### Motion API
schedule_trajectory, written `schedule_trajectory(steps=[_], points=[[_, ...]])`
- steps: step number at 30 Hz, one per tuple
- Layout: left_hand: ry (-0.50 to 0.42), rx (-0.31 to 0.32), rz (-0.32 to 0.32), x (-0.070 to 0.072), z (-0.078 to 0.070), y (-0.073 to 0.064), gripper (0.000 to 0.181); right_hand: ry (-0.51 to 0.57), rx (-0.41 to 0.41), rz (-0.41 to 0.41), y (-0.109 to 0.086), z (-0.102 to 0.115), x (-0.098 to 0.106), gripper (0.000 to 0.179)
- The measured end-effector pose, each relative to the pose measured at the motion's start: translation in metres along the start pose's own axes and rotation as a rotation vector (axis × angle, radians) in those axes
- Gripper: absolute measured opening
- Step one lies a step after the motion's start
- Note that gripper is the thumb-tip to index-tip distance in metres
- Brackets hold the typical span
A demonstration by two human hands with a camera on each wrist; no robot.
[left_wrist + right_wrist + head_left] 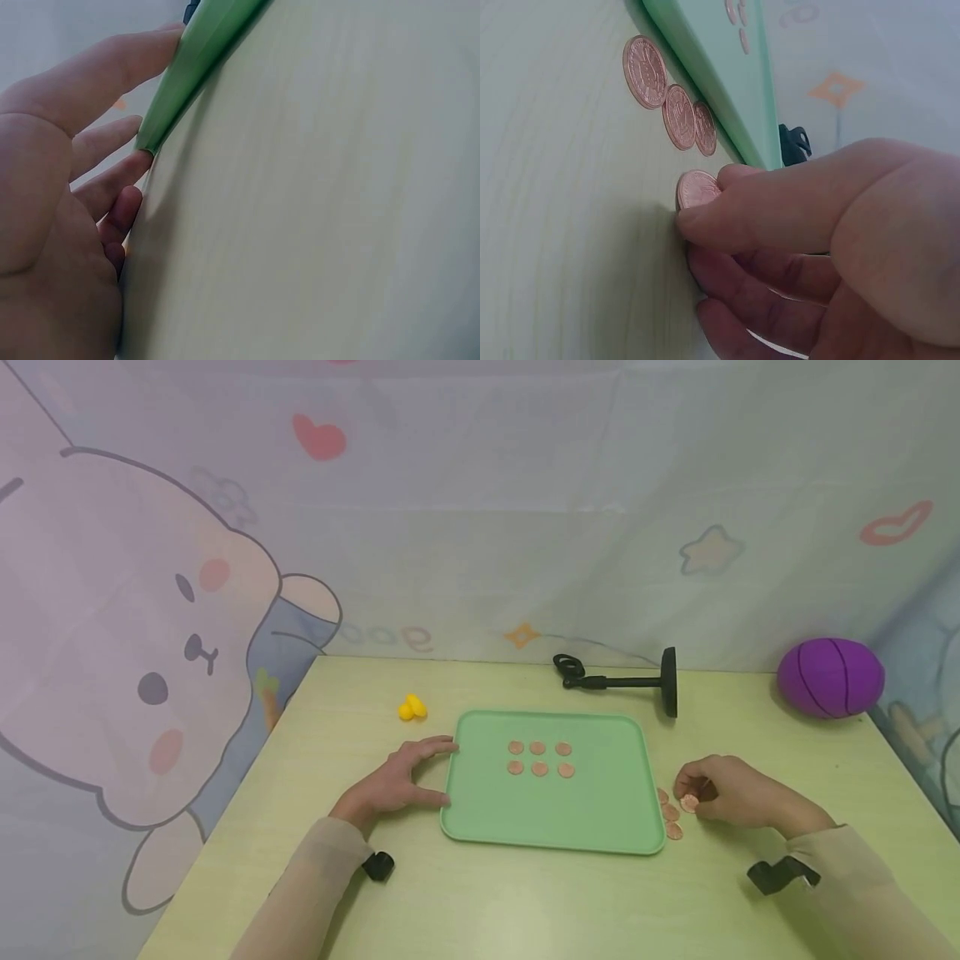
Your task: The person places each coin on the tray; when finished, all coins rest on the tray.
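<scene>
Beige sleeves cross the counter. The left hand, fingers extended, touches the green tray, which holds six coins; the right hand pinches a copper coin, perhaps touching the counter, beside three loose coins right of the tray.

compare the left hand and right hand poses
The left hand touches the left edge of the green tray; the right hand pinches a coin outside its right edge. The left hand's thumb and forefinger are spread; the right hand's are drawn together. Both are bare below light sleeves.
</scene>
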State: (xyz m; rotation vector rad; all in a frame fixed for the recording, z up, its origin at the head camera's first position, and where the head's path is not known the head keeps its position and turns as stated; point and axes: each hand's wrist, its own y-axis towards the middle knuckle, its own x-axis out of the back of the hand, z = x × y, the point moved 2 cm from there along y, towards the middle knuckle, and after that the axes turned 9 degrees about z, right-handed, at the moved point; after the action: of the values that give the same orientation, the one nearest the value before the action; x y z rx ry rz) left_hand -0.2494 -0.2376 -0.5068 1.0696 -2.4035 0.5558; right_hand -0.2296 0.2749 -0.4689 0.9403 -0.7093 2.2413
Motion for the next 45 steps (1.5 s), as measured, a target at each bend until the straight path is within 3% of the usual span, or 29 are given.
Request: schedule_trajectory(steps=[7, 29, 39, 45], points=[[0.009, 0.001, -0.003, 0.0010, -0.0002, -0.0004, 0.080, -0.005, 0.011, -0.056, -0.0037, -0.0060, 0.0001, 0.017], [-0.002, -0.004, -0.001, 0.0004, 0.0018, 0.0008, 0.080, 0.043, -0.003, -0.045, -0.0065, -0.0067, 0.0003, 0.020], [0.018, -0.009, 0.000, 0.0003, 0.0033, 0.0013, 0.080, 0.019, -0.030, -0.048, -0.0064, -0.0101, 0.0001, 0.020], [0.019, -0.012, -0.001, 0.0010, 0.0030, 0.0017, 0.080, -0.007, -0.003, -0.074, -0.0068, -0.0104, 0.0001, 0.020]])
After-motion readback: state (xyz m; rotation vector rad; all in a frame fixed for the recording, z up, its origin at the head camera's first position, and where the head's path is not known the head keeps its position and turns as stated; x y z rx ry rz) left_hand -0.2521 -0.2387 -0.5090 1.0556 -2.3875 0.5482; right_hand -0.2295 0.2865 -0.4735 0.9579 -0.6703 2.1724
